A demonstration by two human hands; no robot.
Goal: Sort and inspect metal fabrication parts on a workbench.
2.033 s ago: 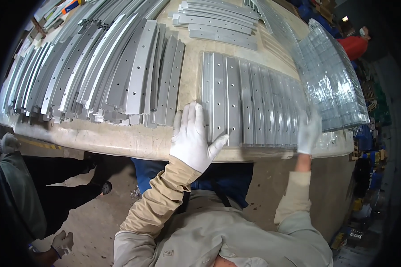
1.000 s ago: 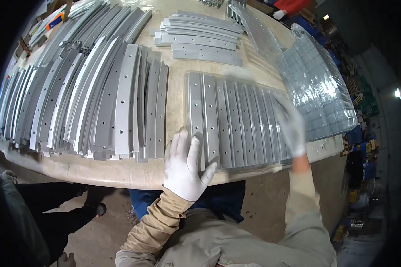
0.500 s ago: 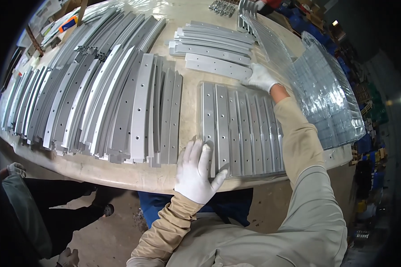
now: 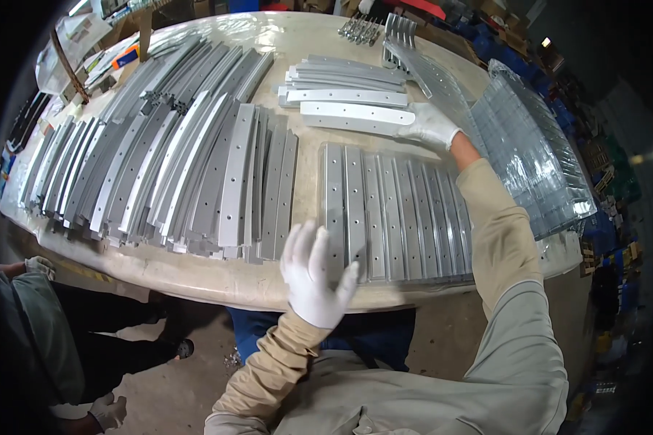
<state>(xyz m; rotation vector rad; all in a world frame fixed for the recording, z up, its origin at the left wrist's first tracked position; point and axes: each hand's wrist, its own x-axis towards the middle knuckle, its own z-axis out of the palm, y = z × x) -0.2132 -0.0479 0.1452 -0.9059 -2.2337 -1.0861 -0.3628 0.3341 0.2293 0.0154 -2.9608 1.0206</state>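
My right hand (image 4: 432, 128), in a white glove, is closed round the right end of a drilled metal strip (image 4: 352, 116). This strip lies crosswise in front of a stack of similar strips (image 4: 348, 77). My left hand (image 4: 313, 279), also gloved in white, has its fingers stretched and thumb apart. It is over the near left corner of a clear plastic tray (image 4: 413, 278) holding several grey strips (image 4: 354, 206) side by side. Whether it touches the tray, I cannot tell.
Piles of metal strips (image 4: 159, 167) cover the left of the table (image 4: 254, 284). Wrapped clear trays (image 4: 533, 156) stand at the right, with bent metal parts (image 4: 399, 29) and small metal pieces (image 4: 359, 30) at the back. Another person (image 4: 51, 326) stands at the lower left.
The strip in my right hand has tilted, its bright face now showing more. My left hand has drawn back slightly from the strips in the tray. The whole view has shifted a little.
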